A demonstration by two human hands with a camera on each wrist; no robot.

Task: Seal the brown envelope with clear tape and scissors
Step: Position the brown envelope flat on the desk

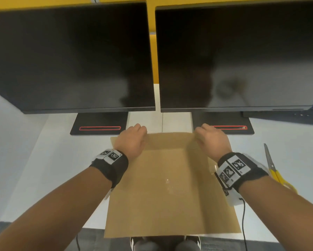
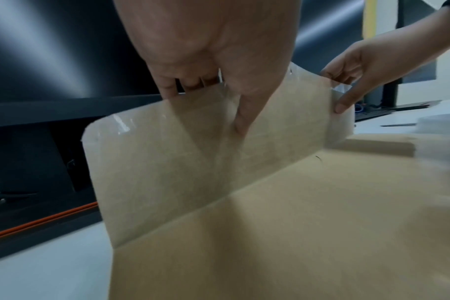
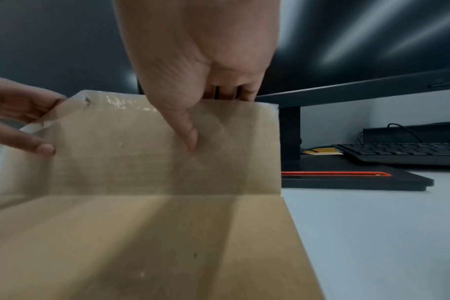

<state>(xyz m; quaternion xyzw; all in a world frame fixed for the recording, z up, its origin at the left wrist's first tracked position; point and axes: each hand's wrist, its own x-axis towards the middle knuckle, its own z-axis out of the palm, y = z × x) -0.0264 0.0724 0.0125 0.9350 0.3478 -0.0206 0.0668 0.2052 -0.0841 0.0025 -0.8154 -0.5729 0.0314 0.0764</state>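
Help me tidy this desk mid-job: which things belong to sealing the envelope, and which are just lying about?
In use:
brown paper envelope, flap pinched by left hand and right hand
yellow-handled steel scissors

Lying about:
two black monitors
black keyboard

Brown envelope (image 1: 170,187) lies flat on the white desk, near edge overhanging the desk front. Flap (image 2: 167,158) at far end raised upright along its crease, open, rounded corners, glossy/translucent-looking inner face, some clear film at the top edge. Scissors (image 1: 275,169): yellow handles, steel blades shut, flat on the desk to the right of the env, tips pointing away, not touching it. Clear tape roll: can't make out w/ certainty.
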